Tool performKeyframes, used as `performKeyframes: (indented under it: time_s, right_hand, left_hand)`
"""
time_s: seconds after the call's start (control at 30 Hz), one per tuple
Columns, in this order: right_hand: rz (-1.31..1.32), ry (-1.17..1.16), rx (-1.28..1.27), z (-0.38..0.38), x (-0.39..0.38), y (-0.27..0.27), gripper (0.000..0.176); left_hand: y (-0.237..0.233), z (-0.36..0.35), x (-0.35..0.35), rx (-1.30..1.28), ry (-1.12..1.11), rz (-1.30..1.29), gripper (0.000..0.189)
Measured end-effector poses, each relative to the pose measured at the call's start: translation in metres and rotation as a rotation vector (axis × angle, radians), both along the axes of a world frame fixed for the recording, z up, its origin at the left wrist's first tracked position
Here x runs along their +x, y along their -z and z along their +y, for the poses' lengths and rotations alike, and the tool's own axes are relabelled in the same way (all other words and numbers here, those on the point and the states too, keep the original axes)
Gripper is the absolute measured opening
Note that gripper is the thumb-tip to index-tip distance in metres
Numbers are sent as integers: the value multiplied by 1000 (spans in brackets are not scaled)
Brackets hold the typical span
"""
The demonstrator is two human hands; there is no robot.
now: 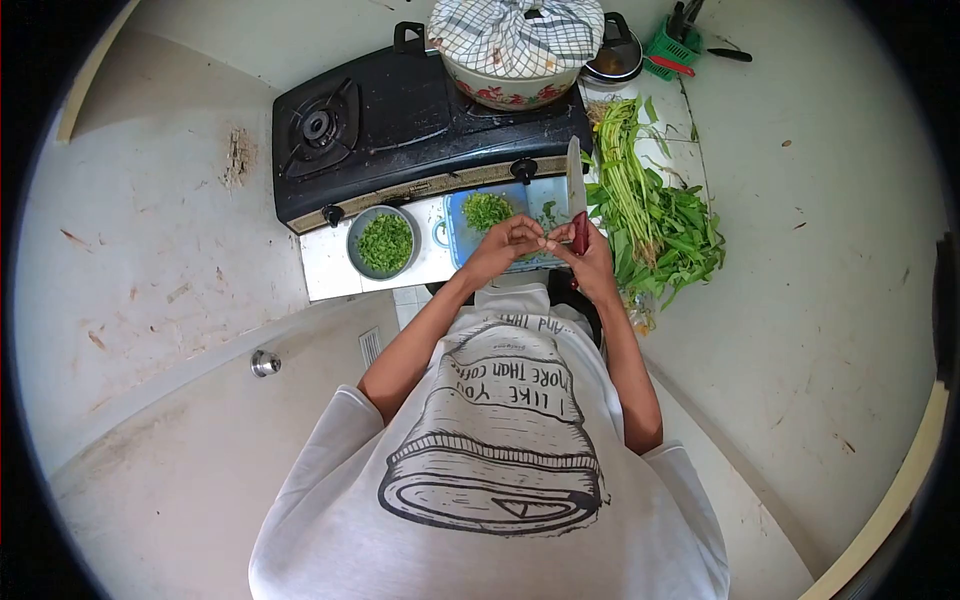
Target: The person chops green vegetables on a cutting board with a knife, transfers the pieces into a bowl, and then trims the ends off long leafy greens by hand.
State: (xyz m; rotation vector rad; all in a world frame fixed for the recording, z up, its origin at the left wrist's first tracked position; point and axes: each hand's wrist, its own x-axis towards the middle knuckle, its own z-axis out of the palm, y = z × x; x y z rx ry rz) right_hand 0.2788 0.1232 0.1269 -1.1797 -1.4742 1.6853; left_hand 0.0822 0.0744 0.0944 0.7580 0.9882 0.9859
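My right hand (592, 265) is closed round the red handle of a knife (577, 185), whose blade points away from me toward the stove. My left hand (497, 248) has its fingers pinched together, and its fingertips meet those of my right hand. What lies between the fingertips is too small to make out. Beneath both hands is a blue cutting board (462, 247). A heap of chopped greens (487, 210) sits on its left part, with loose leaf bits (547, 213) further right. To the left stands a grey bowl (353, 243) full of chopped greens (385, 243).
A large bunch of leafy greens (660, 215) with long stems lies right of the board. Behind the board stands a black gas stove (400, 125) carrying a cloth-covered pot (505, 90). A green basket (668, 48) with utensils is at the back right.
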Motion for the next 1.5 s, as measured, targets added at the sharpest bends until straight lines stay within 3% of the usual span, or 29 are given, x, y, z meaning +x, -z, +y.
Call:
performKeyframes:
  time_s: [0.17,0.3,0.4,0.5,0.6,0.8,1.1,1.2,1.43,1.5]
  right_hand:
    - [84,22,-59,-5,7,15,28]
    - [-51,53,13,-16,11,25,29]
    - [-72,124,-38,-22,17,30,31]
    - [-35,216,-117,-29,30,52,30]
    - [-52,269,-125,-33,39,67,30]
    - [-59,377,-124,-46,44,85,29]
    - [-117,477,-109,-74,66,83,30]
    - [-84,525,-106,-85,78,78,30]
    - [-153,548,-117,-97,101,76,33]
    - [-129,561,-130,-96,101,78,33]
  left_hand:
    - [2,10,-10,69,257,235,15]
    - [20,5,-19,143,380,293,9]
    - [38,-6,-26,180,282,344,10]
    - [23,-14,-39,130,251,594,12]
    - [39,-21,-52,77,188,627,11]
    - [52,6,-34,422,141,734,11]
    - [105,52,43,626,342,1211,14]
    - [113,49,53,683,328,1233,18]
    - [112,47,57,877,536,1402,28]
    - [110,47,58,783,435,1289,24]
